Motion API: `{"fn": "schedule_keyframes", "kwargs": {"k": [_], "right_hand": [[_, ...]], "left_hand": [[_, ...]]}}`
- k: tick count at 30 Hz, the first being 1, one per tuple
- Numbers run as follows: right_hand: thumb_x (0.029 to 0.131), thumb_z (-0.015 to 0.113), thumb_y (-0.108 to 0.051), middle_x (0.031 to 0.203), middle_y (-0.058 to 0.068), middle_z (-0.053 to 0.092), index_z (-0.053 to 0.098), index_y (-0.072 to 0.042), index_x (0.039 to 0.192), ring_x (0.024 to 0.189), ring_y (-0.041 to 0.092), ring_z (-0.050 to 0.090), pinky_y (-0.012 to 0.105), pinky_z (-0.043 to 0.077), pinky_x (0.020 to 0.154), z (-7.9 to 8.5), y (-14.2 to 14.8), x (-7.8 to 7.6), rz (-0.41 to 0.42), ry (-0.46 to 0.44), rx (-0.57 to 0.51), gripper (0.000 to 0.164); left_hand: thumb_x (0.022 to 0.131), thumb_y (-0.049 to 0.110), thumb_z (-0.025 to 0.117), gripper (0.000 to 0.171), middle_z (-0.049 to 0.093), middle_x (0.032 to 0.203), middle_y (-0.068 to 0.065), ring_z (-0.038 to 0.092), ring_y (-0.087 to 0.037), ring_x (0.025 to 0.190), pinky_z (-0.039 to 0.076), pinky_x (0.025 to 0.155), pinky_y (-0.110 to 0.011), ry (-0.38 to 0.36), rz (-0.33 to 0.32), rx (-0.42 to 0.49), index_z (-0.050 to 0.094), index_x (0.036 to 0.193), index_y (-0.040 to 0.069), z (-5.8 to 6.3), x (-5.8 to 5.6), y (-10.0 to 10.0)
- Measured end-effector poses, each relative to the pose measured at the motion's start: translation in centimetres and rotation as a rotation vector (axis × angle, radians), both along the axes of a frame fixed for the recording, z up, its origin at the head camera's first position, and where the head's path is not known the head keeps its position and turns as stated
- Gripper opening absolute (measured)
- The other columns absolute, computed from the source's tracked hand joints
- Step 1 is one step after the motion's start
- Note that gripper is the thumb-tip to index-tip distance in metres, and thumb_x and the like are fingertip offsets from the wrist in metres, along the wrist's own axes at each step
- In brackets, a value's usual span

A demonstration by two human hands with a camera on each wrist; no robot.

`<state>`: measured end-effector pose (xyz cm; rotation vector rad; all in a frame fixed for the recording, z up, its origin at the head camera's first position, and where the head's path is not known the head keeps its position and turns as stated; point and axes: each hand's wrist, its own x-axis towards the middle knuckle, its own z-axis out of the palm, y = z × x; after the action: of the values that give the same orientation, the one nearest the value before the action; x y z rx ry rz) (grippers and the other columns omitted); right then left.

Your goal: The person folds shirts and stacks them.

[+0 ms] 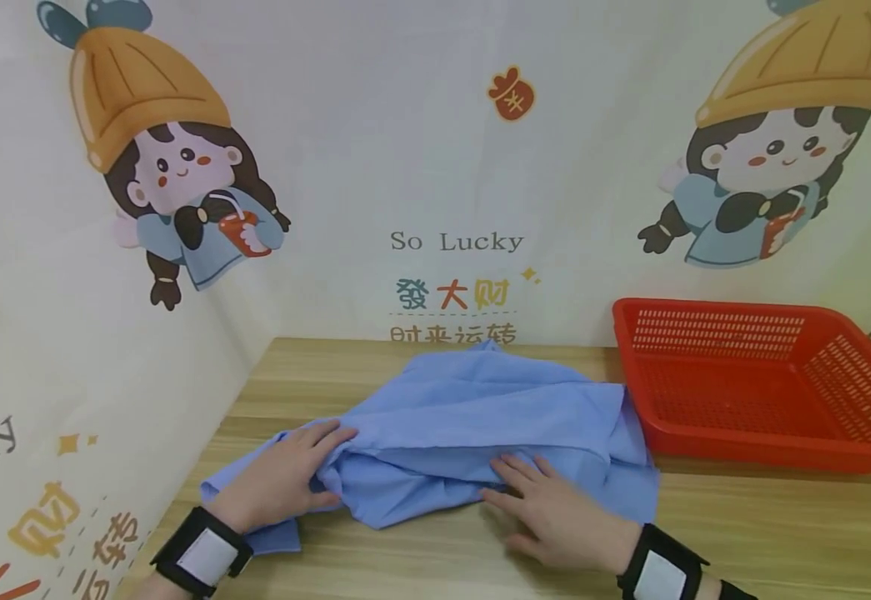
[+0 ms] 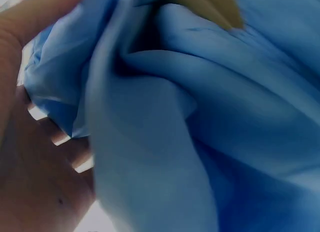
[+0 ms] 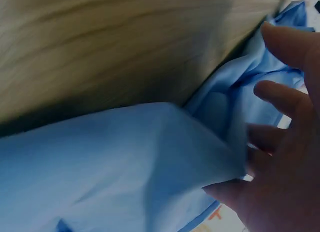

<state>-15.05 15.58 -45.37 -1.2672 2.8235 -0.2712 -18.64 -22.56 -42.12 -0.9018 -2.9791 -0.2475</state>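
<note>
A light blue cloth [image 1: 473, 425] lies crumpled and partly folded on the wooden table, its overall shape hidden by the folds. My left hand [image 1: 292, 471] rests on its left part, fingers laid over the fabric and thumb apart from them. In the left wrist view, loose folds of the cloth [image 2: 150, 142] cover part of that hand's fingers. My right hand [image 1: 555, 512] touches the cloth's front edge with spread fingers. Seen from the right wrist, the fingers [image 3: 280, 97] are relaxed and apart beside the fabric [image 3: 110, 162].
A red plastic basket [image 1: 750, 433] with perforated walls stands at the back right, close to the cloth's right end. Printed white sheeting [image 1: 375, 150] rises behind the table [image 1: 773, 517] and along its left side. Both wrists wear black bands.
</note>
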Motion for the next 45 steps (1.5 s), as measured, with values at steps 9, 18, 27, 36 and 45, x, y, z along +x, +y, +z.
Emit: {"fn": "schedule_keyframes", "kwargs": {"k": [9,18,27,36,45], "right_hand": [[0.087,0.074,-0.035,0.158,0.027,0.032,0.038,-0.016,0.154,0.142,0.052,0.035,0.073,0.037,0.104,-1.0,3.7,-3.1,-0.291,0.112,0.005,0.079],[0.078,0.077,-0.004,0.131,0.021,0.061,0.049,-0.001,0.141,0.121,0.039,0.059,0.056,0.051,0.098,-1.7,4.2,-5.8,-0.359,0.079,-0.027,0.069],[0.08,0.071,0.006,0.099,0.017,0.07,0.059,-0.003,0.104,0.091,0.034,0.069,0.047,0.058,0.07,-2.6,3.6,-10.2,-0.432,0.229,-0.019,0.028],[0.077,0.078,-0.005,0.098,0.016,0.071,0.061,-0.002,0.109,0.091,0.035,0.069,0.049,0.057,0.077,-1.7,3.4,-11.0,-0.419,0.165,-0.021,0.037],[0.095,0.063,-0.042,0.134,0.015,0.064,0.057,-0.004,0.137,0.127,0.035,0.058,0.053,0.046,0.106,0.8,5.0,-9.5,-0.398,-0.225,-0.182,0.057]], "left_hand": [[0.078,0.021,0.083,0.073,0.05,0.149,-0.017,0.052,-0.038,0.133,0.047,0.102,-0.058,0.306,-0.206,-0.215,0.052,0.144,0.025,-1.0,1.1,1.7],[0.078,0.007,0.078,0.039,0.063,0.134,-0.012,0.061,-0.032,0.121,0.053,0.096,-0.052,0.376,-0.239,-0.23,0.073,0.113,0.025,-4.5,-1.4,0.6],[0.075,-0.003,0.075,0.036,0.067,0.127,-0.009,0.064,-0.032,0.116,0.053,0.097,-0.047,0.302,-0.152,-0.112,0.079,0.104,0.019,-5.7,-6.3,1.3],[0.074,-0.008,0.067,0.039,0.068,0.127,-0.011,0.065,-0.034,0.118,0.052,0.1,-0.047,0.16,-0.077,0.008,0.079,0.102,0.015,-4.2,-9.0,1.6],[0.08,-0.012,0.056,0.045,0.067,0.132,-0.009,0.062,-0.035,0.123,0.049,0.103,-0.052,0.115,-0.061,0.182,0.079,0.105,0.018,-2.7,-7.0,0.6]]}}
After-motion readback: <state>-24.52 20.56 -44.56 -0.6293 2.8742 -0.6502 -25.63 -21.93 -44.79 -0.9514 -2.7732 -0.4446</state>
